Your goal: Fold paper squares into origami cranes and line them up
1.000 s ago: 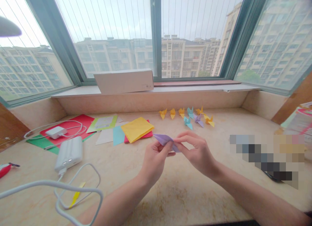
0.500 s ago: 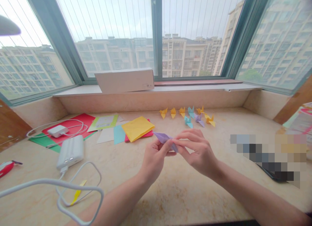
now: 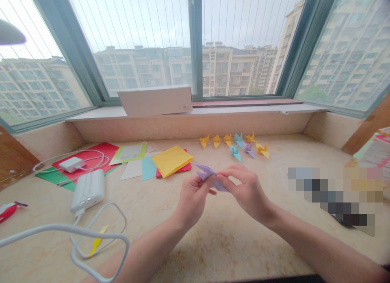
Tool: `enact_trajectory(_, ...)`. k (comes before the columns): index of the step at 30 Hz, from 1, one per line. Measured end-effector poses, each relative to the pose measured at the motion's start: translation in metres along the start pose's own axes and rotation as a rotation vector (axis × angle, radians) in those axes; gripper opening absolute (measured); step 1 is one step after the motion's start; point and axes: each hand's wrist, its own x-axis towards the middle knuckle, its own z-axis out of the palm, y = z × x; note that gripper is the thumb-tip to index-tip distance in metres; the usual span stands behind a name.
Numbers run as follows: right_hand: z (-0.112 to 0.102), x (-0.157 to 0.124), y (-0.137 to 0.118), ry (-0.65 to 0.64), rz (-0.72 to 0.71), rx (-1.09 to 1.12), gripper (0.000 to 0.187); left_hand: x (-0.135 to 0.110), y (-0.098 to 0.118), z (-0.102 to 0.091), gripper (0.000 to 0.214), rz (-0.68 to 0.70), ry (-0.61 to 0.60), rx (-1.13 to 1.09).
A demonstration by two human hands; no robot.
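Note:
A folded piece of purple origami paper (image 3: 222,186) is held in the air between both hands, above the stone counter. My left hand (image 3: 192,195) pinches it near its middle with thumb and fingers. My right hand (image 3: 247,189) grips its right part, the thumb lying on top. Two narrow purple points stick out at the upper left, and a wider flap shows below the fingers. Part of the paper is hidden by my fingertips. Beyond the hands stand several finished paper cranes in yellow, blue and purple, among them a purple crane (image 3: 249,150).
Left of the hands lie yellow paper (image 3: 171,160) and other coloured sheets. A white power bank (image 3: 88,189) with a looping white cable (image 3: 100,234) sits at the left. A long white box (image 3: 155,102) rests on the sill. A blurred-out patch (image 3: 335,197) covers something at the right.
My right thumb has come over the top of the paper, and the right fingers have shifted. The two points at the paper's left end now stand apart, and more of the lower flap shows.

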Motion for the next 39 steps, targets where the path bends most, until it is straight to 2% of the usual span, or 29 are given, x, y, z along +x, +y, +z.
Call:
enact_trajectory(6,-0.001,-0.002,0.001,0.019,-0.122,-0.159,0.022,0.001,-0.001,0.000,0.023,-0.037,0.008,0.016)
enact_trajectory(10,0.000,0.000,0.006,0.058,-0.141,-0.166,0.015,0.001,0.000,0.002,0.028,-0.080,0.007,-0.002)
enact_trajectory(17,-0.002,0.005,0.010,0.104,-0.129,-0.149,0.009,-0.002,-0.002,0.003,0.029,-0.071,-0.138,-0.050)
enact_trajectory(26,0.001,0.000,0.011,0.050,-0.233,-0.254,0.004,-0.001,-0.002,0.002,0.026,-0.105,-0.049,-0.041)
enact_trajectory(39,0.004,-0.003,0.009,0.004,-0.389,-0.270,0.011,0.000,-0.009,0.001,0.025,-0.145,-0.059,-0.189)
